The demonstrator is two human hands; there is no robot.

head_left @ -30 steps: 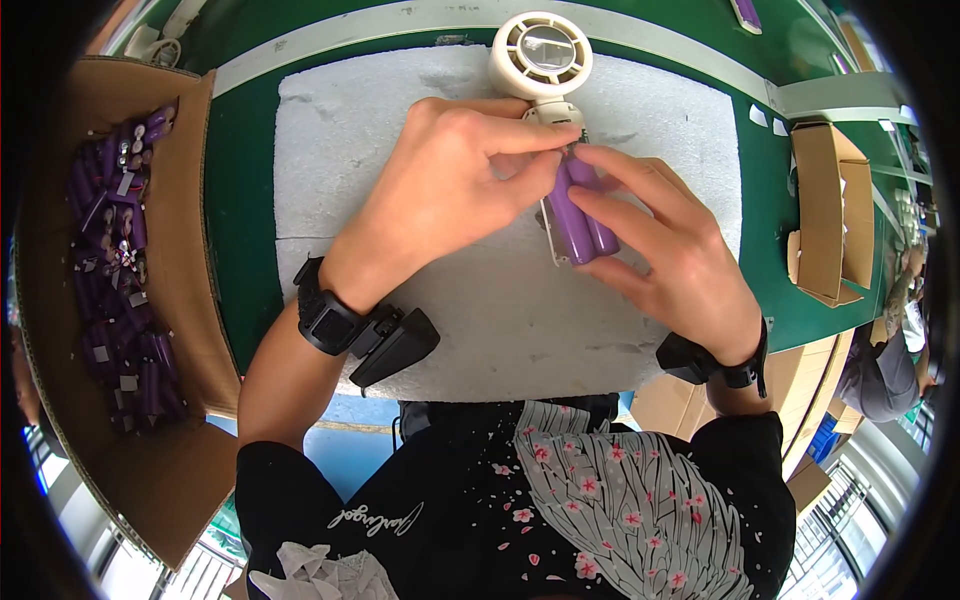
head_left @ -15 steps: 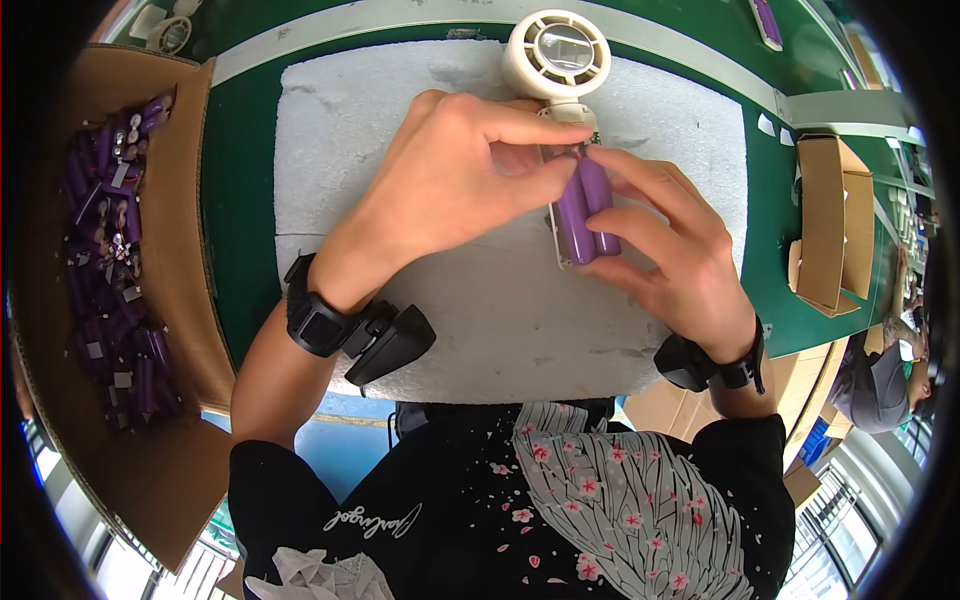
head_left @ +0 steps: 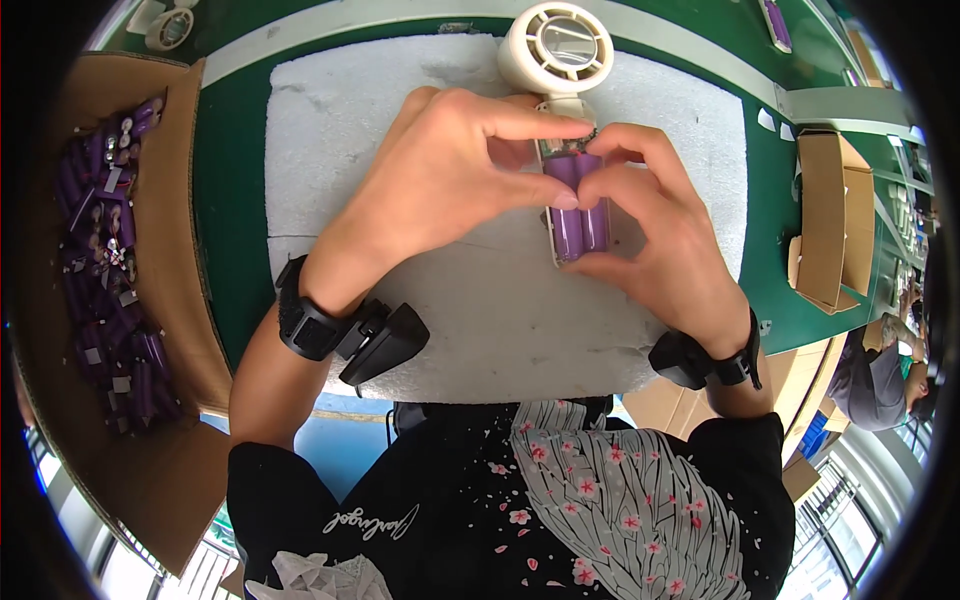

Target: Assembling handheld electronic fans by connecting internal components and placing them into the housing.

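A cream handheld fan [head_left: 516,62] lies with its round head away from me and its opened handle towards me. Two purple cylindrical batteries [head_left: 567,236] sit side by side in the handle, lined up with it. My left hand [head_left: 435,165] is closed on the fan from the left, fingers near the neck and thumb on the batteries. Curled from the right, my right hand [head_left: 672,225] presses its fingertips on the batteries' upper part, with its thumb at their lower end. Part of a circuit board shows near the neck; my fingers cover the rest.
A white foam sheet [head_left: 480,325] lies under my hands on the green table [head_left: 235,200]. At left stands a cardboard box [head_left: 190,330] of purple batteries [head_left: 110,250]. A small open carton [head_left: 822,220] is at right; another fan [head_left: 170,30] lies far left. A person [head_left: 870,385] is at far right.
The batteries have gone from sticking out at the handle's right side to lying in line inside it. My right fingers have curled in over them, and my left thumb has moved down slightly.
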